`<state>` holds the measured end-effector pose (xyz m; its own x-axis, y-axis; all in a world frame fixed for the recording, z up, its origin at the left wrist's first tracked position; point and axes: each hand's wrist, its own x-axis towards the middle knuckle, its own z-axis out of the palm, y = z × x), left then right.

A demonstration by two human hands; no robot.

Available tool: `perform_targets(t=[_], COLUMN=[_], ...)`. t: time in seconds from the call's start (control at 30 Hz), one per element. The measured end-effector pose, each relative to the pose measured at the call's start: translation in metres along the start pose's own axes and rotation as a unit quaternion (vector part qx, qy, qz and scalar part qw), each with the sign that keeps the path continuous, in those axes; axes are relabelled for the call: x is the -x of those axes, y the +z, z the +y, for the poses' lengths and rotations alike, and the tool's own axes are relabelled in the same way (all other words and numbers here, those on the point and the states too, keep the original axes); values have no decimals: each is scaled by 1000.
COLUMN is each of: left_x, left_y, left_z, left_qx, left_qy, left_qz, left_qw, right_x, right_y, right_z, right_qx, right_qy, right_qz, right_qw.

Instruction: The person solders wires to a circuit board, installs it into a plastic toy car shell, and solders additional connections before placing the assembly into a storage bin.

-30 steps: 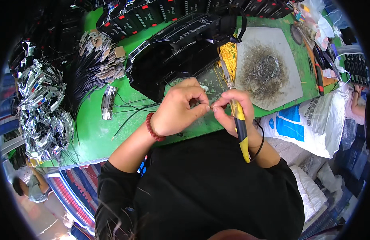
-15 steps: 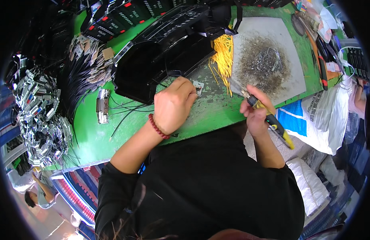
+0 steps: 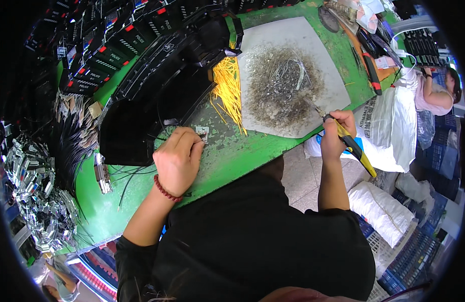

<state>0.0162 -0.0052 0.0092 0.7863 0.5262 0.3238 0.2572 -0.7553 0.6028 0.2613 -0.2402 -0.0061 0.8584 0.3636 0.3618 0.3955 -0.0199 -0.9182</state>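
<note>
My right hand point(image 3: 338, 133) is closed round the yellow-and-black handle of a soldering iron point(image 3: 359, 157). The iron's tip points up and left, over the dark-spattered patch of a grey sheet point(image 3: 320, 45). Curled on the bench, my left hand point(image 3: 176, 158) has its fingertips pressed together at the edge of a small pale circuit board point(image 3: 202, 134). Thin black wires point(image 3: 125, 189) run out to the left of that hand. What exactly its fingers pinch is hidden. A large black plastic housing point(image 3: 124, 138) lies open just beyond it.
Yellow wires point(image 3: 227, 90) lie between housing and sheet. To the left are a silvery part point(image 3: 102, 173), bundled black leads point(image 3: 71, 136) and a heap of silvery parts point(image 3: 36, 201). More black housings point(image 3: 111, 55) stack behind. Red-handled pliers point(image 3: 371, 75) lie at the right; another person sits beyond.
The view has shifted, so the bench appears further left. My right hand has tightened round the soldering iron, its tip now over the spattered sheet. My left hand stays by the circuit board.
</note>
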Motion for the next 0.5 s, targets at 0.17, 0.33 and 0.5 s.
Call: perform_targets(t=[0.17,0.33,0.5], left_x=[-1,-3,-4], left_y=[0,0,-1], left_z=[0,2,4], left_qx=[20,16,18], left_qy=[-18,-32,-26], left_qz=[-10,-13,-14], left_qw=[1000,999,999], right_x=[-3,-8,-8], right_y=[4,5,6], right_z=[8,9,7], right_qx=[13,2,0], right_qy=[-1,-3,-8], right_qz=[-15,-33,-9], right_qw=[1000,999,1000])
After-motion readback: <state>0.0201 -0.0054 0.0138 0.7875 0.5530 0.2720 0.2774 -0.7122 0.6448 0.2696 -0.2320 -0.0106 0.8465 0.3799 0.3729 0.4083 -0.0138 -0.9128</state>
